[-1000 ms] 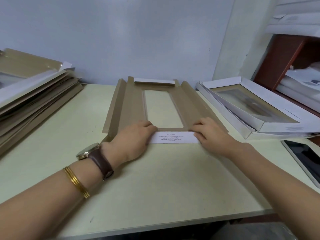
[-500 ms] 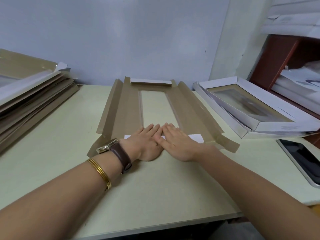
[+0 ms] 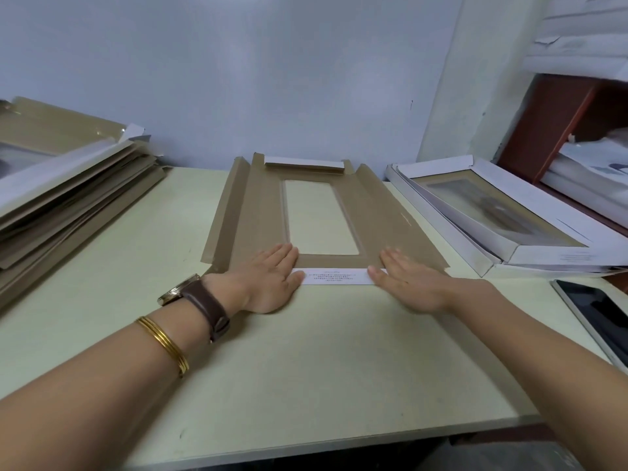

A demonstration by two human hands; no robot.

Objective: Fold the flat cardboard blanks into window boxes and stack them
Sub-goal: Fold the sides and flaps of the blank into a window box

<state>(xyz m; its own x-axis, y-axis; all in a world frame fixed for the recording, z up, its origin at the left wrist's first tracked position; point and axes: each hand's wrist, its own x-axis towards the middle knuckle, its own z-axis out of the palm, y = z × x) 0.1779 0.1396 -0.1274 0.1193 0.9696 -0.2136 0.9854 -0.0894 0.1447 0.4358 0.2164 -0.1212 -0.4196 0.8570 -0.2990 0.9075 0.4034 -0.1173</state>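
Left hand [image 3: 272, 277] and right hand [image 3: 407, 283], fingers flat and gripping nothing, press the blank's [image 3: 258, 212] white flap [image 3: 334, 277] down mid-bench [image 3: 306, 368], apparently setting its crease.

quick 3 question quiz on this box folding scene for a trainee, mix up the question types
1. True or false: the left hand and the right hand both lie flat, palms down, at the ends of the white printed flap.
2. Multiple choice: where is the stack of flat blanks? A) left of the blank being folded B) right of it C) under it
3. Fill in: the finished window boxes lie on the ____ side of the table.

Key: 1 true; 2 A; 3 right
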